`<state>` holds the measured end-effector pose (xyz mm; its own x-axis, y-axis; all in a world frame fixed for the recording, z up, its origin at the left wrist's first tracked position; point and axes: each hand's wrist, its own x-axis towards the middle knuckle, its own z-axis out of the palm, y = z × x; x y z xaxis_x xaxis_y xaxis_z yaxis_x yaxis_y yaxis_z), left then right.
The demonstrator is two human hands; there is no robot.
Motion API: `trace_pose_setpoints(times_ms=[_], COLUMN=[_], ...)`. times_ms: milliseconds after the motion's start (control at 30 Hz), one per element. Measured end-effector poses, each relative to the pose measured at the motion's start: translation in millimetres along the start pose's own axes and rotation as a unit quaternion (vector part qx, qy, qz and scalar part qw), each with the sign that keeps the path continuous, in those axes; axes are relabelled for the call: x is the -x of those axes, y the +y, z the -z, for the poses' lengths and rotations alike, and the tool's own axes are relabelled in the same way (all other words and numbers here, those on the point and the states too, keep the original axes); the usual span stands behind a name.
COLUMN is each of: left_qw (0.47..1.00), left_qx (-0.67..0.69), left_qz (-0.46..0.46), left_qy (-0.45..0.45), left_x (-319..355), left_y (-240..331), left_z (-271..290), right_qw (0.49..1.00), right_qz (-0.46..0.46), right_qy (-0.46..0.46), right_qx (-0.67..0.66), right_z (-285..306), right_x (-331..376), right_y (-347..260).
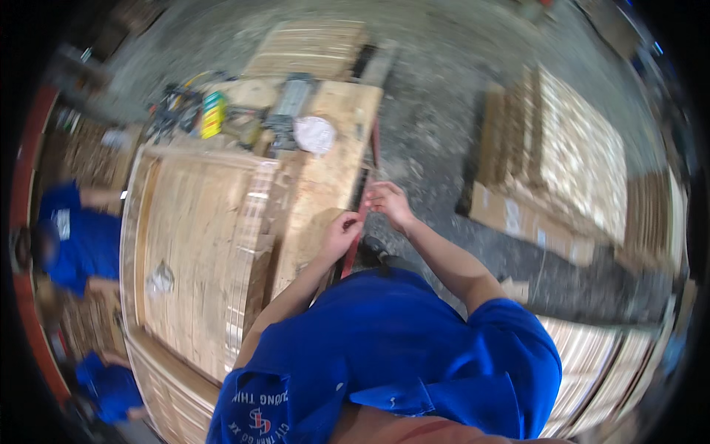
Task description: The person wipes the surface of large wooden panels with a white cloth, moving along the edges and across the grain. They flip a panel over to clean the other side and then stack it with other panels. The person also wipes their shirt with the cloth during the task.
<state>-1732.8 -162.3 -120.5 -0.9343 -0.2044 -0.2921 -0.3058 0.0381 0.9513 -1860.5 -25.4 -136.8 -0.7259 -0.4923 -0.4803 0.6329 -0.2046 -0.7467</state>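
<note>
Both of my hands are held close together at the right edge of a wooden workbench (322, 177), beside its dark and red metal side. My left hand (342, 235) is closed, its fingers curled together by the edge; anything inside them is too small or blurred to make out. Slightly farther and to the right, my right hand (390, 204) has its fingers loosely bent and apart, pointing left, with no object visible in them. A round pale disc (314, 135) lies on the bench beyond my hands. Left of the bare bench strip sits a large wooden tray-like frame (200, 222).
A grey metal tool (291, 103) and a yellow-green box (213, 115) stand among clutter at the bench's far end. Stacked wooden boards (577, 155) rise from the floor at right. Two people in blue shirts (89, 240) are at the far left.
</note>
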Motion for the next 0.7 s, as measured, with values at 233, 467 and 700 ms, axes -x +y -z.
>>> trace_pose_setpoints(times_ms=[233,467,700], left_qw=[0.994,0.963,0.908], left_qx=[-0.027,-0.083,-0.166], left_qz=[-0.036,0.050,-0.024], left_qy=[-0.102,-0.252,-0.383], left_x=[88,204,273], left_y=[-26,-73,-94], left_z=[-40,-102,-176], right_qw=[0.997,0.985,0.865], right_qz=[-0.012,-0.030,0.219], right_qy=[0.080,0.153,0.377], right_qx=[0.014,0.080,0.250], right_z=[35,79,140], right_x=[134,289,458], right_y=[76,180,200])
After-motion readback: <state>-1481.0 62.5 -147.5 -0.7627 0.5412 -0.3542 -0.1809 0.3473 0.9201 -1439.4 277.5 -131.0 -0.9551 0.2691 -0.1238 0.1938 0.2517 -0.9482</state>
